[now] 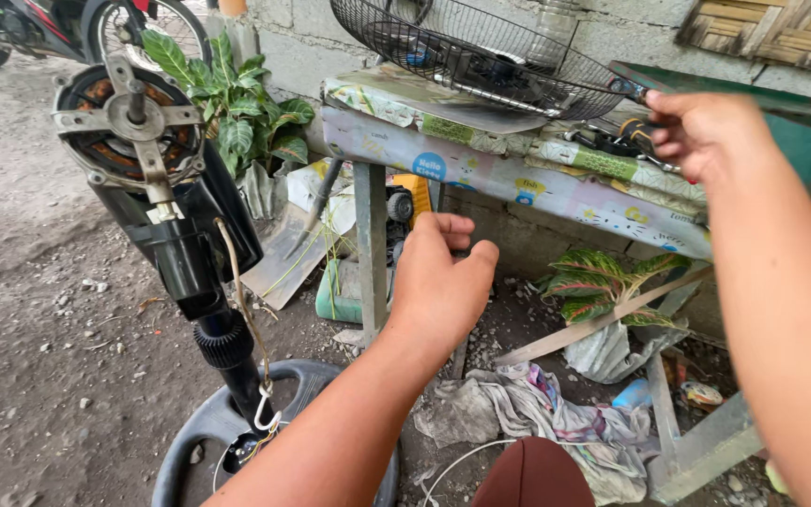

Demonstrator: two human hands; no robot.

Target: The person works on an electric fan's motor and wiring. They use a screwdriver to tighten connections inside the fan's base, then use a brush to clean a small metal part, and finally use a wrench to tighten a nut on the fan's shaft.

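Up high, right hand (701,131) grips slim metal pliers (638,127).

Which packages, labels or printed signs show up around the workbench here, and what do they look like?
Round blue badge: printed on the pastel patterned table cover, front edge, above the left hand.
Small blue patch: same cover, further right, squarish.
Yellow packet-like thing: under the table, behind its leg; kind unclear.
Blue scrap: on the ground by the rags, crumpled.
No screens.

Leafy plant (237,113), motorbike (39,28), crumpled cloth (537,404) around.
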